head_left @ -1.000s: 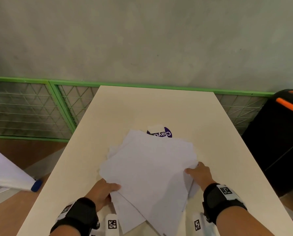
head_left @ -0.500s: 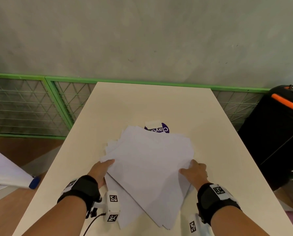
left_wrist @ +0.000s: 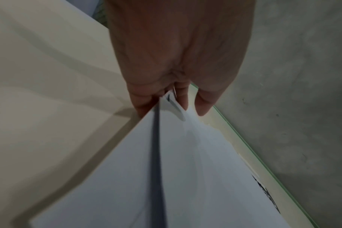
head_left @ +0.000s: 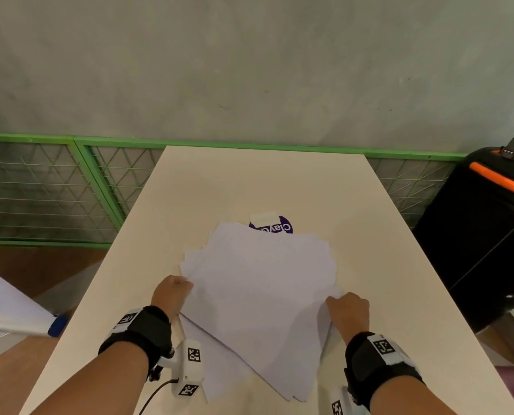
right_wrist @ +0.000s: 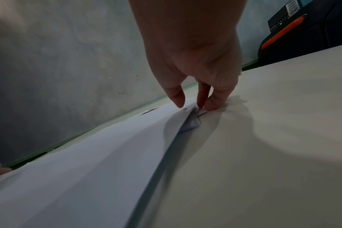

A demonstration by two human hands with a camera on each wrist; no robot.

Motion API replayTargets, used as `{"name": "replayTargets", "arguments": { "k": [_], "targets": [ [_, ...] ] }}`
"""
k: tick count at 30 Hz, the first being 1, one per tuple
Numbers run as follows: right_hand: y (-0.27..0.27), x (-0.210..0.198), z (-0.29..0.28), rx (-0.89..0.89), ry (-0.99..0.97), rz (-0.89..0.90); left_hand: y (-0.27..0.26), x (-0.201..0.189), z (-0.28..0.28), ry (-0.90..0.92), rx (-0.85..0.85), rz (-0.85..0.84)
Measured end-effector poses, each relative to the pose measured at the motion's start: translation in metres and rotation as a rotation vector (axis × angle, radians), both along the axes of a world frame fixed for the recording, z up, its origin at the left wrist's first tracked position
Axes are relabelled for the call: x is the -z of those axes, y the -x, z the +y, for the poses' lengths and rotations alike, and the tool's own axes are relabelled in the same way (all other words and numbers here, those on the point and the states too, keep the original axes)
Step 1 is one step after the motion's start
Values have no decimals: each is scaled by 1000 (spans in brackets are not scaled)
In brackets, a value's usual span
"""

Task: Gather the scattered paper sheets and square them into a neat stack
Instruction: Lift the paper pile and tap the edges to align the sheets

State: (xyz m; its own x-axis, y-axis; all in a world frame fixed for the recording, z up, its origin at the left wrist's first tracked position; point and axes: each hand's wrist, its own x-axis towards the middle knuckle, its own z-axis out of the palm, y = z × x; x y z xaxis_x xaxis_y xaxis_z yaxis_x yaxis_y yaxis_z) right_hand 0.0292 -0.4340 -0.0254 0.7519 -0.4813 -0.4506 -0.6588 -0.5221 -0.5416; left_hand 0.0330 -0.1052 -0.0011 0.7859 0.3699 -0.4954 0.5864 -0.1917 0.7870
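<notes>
paper sheets (head_left: 258, 283): loose, fanned pile at centre of the head view, lying on the table (head_left: 369, 235) – edges not aligned, corners stick out at upper left and at the bottom.
left hand (head_left: 170, 296): at the pile's left corner; in the left wrist view the fingers (left_wrist: 182, 98) are curled and pinch the corner of the sheets, thumb over the top sheet.
right hand (head_left: 350, 313): at the pile's right corner; in the right wrist view the fingertips (right_wrist: 212, 104) are bent down and clamped on the lifted paper edge, thumb just above it.
pile state: right-hand edge raised off the table, a shadow under it; lower sheets flat.
purple sticker (head_left: 275, 227): on the table just beyond the pile's far edge, partly covered by the sheets – lettering cut off.
green mesh fence (head_left: 70, 187): behind the table, upper left to upper right of the frame.
black case (head_left: 483, 235): right of the frame, orange handle, beside the table, well apart from the pile.
grey wall (head_left: 249, 61): fills the top.
white board (head_left: 7, 307): lower left, off the table, blue tip.
</notes>
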Motion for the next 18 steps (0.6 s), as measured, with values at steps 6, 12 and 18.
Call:
{"name": "replayTargets", "arguments": {
  "k": [6, 12, 18],
  "targets": [
    [-3, -2, 3, -108, -72, -5, 0, 4, 5, 22, -20, 43],
    [-8, -7, 7, -71, -102, 27, 2, -2, 2, 132, -64, 25],
    [-19, -7, 8, -25, -218, 46, 4, -4, 1, 116, -27, 65]
  ]
}}
